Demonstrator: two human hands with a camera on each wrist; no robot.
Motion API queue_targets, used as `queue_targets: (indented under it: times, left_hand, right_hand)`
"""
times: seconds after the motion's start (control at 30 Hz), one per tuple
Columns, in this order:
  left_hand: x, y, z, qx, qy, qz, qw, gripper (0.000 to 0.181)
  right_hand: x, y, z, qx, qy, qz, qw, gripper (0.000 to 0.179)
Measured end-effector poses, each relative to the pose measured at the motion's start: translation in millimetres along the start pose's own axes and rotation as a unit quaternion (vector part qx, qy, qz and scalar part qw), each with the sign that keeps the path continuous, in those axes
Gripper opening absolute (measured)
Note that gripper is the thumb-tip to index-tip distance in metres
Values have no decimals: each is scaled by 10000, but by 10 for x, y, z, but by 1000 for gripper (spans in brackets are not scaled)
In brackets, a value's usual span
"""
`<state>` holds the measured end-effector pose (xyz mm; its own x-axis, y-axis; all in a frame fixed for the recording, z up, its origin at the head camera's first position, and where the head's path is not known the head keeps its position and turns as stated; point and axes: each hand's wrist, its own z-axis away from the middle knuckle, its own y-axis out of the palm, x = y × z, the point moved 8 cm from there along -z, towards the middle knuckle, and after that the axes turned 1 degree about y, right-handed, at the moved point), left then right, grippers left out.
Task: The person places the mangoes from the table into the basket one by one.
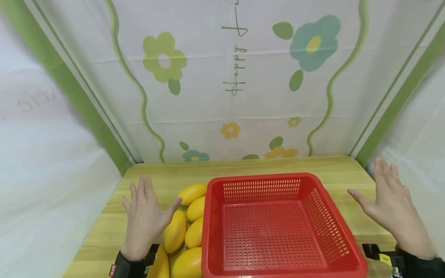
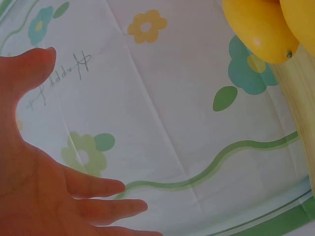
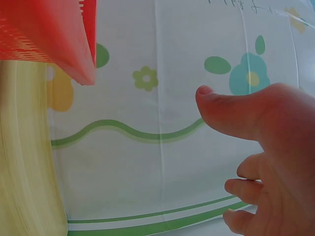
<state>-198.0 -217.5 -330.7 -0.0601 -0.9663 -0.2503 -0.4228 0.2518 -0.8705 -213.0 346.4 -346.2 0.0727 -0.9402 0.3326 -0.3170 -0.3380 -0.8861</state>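
In the head view, my left hand [image 1: 144,216] is raised with spread, straight fingers over the left side of the table, holding nothing. Close to its thumb lie several yellow mangoes [image 1: 175,231], grouped along the left wall of a red plastic basket [image 1: 212,227]. The basket has lattice sides, and no item shows inside it. To the right of the basket, my right hand [image 1: 396,202] is lifted with its thumb held apart from the fingers, also holding nothing. Mangoes [image 2: 261,29] appear at the top right of the left wrist view, and the basket [image 3: 44,34] at the top left of the right wrist view.
The wooden table [image 1: 250,166] has rounded far corners. A white cloth [image 1: 208,100] printed with flowers and green borders hangs behind it, and white cloth [image 1: 52,154] also flanks the sides. Black straps with camera mounts [image 1: 133,266] sit on both wrists.
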Motion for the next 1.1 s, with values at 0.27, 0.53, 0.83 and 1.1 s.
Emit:
queue_targets:
  times: [0.27,0.53,0.83,1.1]
  left_hand:
    - [50,-16,-1,167,83,157,9997,103]
    - [11,93,-83,1136,662,912,9871,74]
    - [51,545,-553,2507,1556,1367,9456,54]
    - [105,1132,-668,3707,1540,1273,9070,60]
  right_hand:
    - [46,65,12,-6,-207,-292,9994,104]
    - [-36,99,-1,213,-132,-599,9979,102]
    - [-72,299,-67,1125,-275,-1101,9871,94]
    - [-84,648,68,2564,-420,-1954,9457,61]
